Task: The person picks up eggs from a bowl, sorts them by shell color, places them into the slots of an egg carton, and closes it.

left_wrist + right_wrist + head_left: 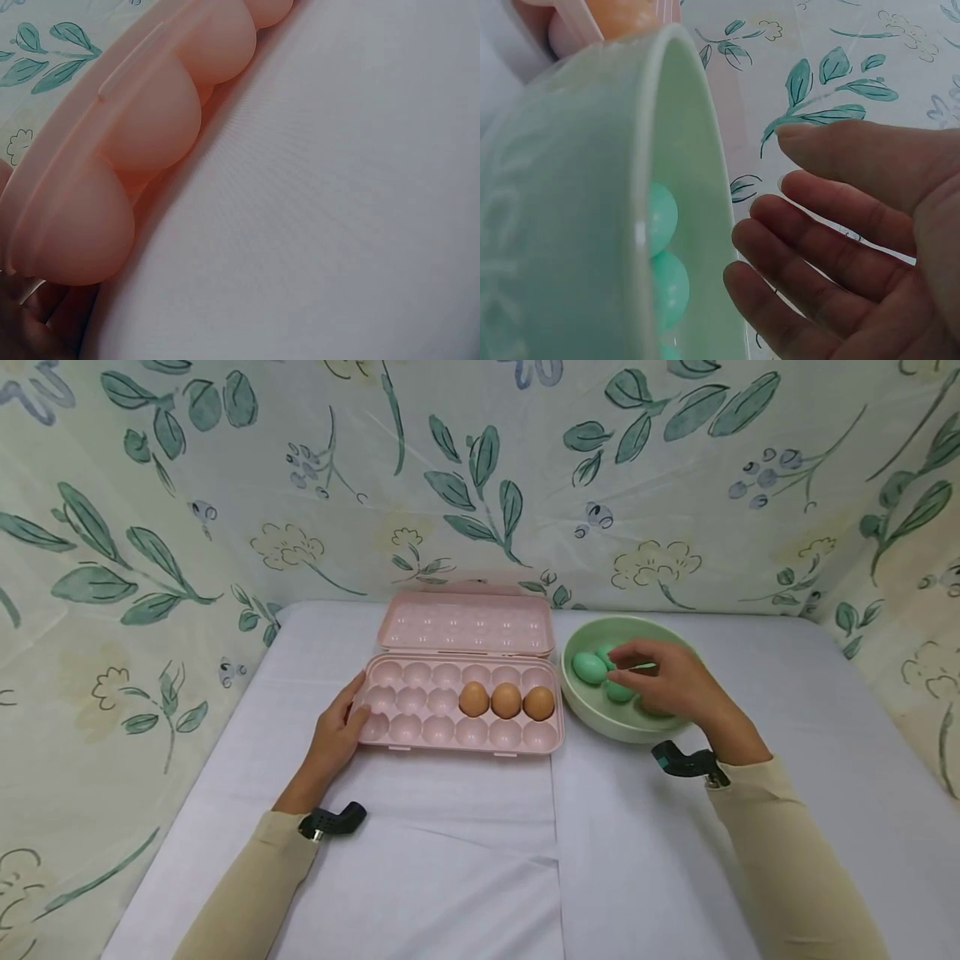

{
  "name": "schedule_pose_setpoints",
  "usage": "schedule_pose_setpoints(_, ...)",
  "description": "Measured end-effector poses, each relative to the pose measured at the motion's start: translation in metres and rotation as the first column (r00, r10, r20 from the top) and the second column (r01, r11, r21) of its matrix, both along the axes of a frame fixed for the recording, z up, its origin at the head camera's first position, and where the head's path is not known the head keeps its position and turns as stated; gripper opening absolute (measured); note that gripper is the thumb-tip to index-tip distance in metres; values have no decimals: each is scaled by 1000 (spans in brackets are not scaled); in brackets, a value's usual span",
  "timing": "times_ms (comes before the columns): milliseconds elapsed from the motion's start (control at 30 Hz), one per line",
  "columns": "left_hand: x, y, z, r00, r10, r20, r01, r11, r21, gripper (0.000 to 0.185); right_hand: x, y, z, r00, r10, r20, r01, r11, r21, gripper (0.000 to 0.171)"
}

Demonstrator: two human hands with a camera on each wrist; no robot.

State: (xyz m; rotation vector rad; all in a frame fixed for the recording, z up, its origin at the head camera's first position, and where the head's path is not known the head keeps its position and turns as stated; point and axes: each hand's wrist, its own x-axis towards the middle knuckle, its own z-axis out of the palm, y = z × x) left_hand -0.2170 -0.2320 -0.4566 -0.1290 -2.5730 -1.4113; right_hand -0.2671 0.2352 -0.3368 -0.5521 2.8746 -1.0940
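A pink egg carton lies with its lid raised at the back. Three brown eggs sit side by side at the right of its middle row. My left hand holds the carton's left end, thumb over the rim and fingers at the side; the left wrist view shows rounded cups from below. Over the pale green bowl hovers my right hand, its fingers apart with nothing between them. Green eggs lie inside the bowl, some behind the hand. In the right wrist view the fingers are beside the rim.
A white cloth with a seam covers the table. Leaf-patterned fabric hangs behind and at both sides. The bowl stands close against the carton's right end. A black wrist camera sits on the left wrist, another on the right.
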Motion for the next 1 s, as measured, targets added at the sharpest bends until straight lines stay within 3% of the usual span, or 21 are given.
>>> schedule_pose_setpoints(200, 0, 0, 0, 1000, -4, -7, 4, 1000, 6, 56, 3, 16, 1, 996, -39, 81, 34, 998, 52, 41)
schedule_pose_setpoints(833, -1, -2, -2, 1000, 7, 10, -7, 1000, -6, 57, -1, 49, -8, 994, -32, 105, 7, 974, 226, 43)
schedule_pose_setpoints(1000, -1, -2, -1, 1000, 8, 19, -8, 1000, -3, 57, -2, 50, -9, 988, -41, 147, 5, 971, 238, 59)
